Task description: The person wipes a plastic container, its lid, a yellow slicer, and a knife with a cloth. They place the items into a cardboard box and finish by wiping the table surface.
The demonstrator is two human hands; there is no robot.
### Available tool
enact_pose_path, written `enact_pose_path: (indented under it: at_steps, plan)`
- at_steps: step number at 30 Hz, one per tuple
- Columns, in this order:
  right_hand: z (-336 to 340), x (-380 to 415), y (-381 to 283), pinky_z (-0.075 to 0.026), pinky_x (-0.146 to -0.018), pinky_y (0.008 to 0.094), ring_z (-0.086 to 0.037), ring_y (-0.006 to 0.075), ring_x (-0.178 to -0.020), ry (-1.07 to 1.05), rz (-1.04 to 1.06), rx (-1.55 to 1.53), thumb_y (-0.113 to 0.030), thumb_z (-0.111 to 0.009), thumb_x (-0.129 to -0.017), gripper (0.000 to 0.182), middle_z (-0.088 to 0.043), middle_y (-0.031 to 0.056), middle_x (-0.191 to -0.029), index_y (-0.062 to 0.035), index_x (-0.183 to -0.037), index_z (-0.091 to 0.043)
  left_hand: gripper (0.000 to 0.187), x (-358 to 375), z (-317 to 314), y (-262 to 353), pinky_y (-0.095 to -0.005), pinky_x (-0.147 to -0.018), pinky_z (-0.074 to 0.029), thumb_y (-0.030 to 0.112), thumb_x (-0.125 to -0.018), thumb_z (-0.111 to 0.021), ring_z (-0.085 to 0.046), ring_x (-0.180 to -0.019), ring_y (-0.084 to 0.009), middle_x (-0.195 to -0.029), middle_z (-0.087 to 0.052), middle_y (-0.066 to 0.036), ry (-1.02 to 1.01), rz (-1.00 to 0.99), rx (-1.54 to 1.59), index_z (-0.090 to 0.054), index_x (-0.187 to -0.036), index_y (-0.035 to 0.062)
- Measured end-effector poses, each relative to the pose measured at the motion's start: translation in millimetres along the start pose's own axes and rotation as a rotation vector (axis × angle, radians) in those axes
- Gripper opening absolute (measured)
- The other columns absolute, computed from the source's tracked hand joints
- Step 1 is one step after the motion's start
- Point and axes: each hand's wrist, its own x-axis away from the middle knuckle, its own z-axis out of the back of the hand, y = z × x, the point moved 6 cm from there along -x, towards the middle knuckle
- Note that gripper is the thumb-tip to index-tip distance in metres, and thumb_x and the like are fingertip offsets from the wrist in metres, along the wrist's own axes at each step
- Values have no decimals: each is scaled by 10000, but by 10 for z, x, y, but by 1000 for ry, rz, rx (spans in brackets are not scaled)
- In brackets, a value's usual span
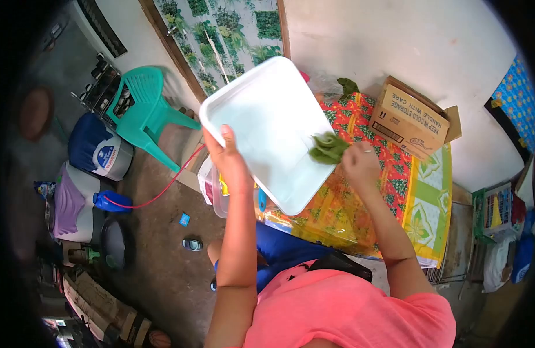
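Observation:
A white rectangular plastic tray (273,127) with a raised rim is held up, tilted, over the table's near left side. My left hand (228,158) grips its left edge, the thumb lying over the rim onto the inner face. Bunched in my right hand (361,163) is a green cloth (328,148), which overlaps the tray's right side and appears to touch it. The fingers of that hand are closed. Partly hidden below the tray is a clear plastic container (220,200) with something yellow in it.
The table (389,174) has a red and yellow patterned cover. On it stand an open cardboard box (411,118) and, farther back, another green item (348,87). A green plastic chair (144,110), a blue bottle (112,200) and a slipper (193,244) are to the left.

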Motion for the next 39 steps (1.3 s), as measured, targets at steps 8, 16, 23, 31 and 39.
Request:
enact_pose_path:
  at_steps: [8,16,23,31,39]
  plan:
    - [-130,465,-146,-320,-1068,339,-406,252,-1270,-121,-452,-1129,-400,-543,-954,735,-394,180,-1403,51,-1440,-225,562,166,-52,-174,-441,-1029,-409,294,-999,-464,-437,-1269,-297,-1433,-363,-132,113,94,431,-189,-1465,141]
    - [-291,378,-235,-364,-1033,340,-466,229,-1214,-93,-470,-1241,-37,-548,-832,668,-457,144,-1340,29,-1427,-253,738,340,-54,-153,-461,-1142,-180,316,-951,-562,-236,-1397,-349,-1501,-177,-245,87,-63,-110,-125,-1444,-16]
    - [-192,178,-211,-396,-991,326,-500,231,-1164,-86,-486,-1239,-32,-536,-816,649,-490,138,-1290,17,-1411,-281,451,1154,-558,191,-692,-1066,8,435,-832,-661,-340,-1354,-327,-1322,-498,-83,-447,-997,-1073,-600,-1183,160]
    - [44,379,-512,-426,-948,315,-512,188,-1134,-127,-521,-1342,-231,-506,-953,510,-503,104,-1286,-17,-1390,-351,268,1257,-715,307,-432,-766,-379,391,-733,-743,-452,-603,-136,-612,-463,42,-570,-1237,-835,-613,-733,158]
    - [15,-32,-373,-483,-884,352,-602,199,-1018,4,-627,-1688,-431,-402,-1002,469,-596,97,-1166,-38,-1235,-511,350,1200,-799,884,-319,-538,-225,160,-703,-758,-385,-403,-165,-454,-406,25,-520,-1012,-535,-465,-512,155]
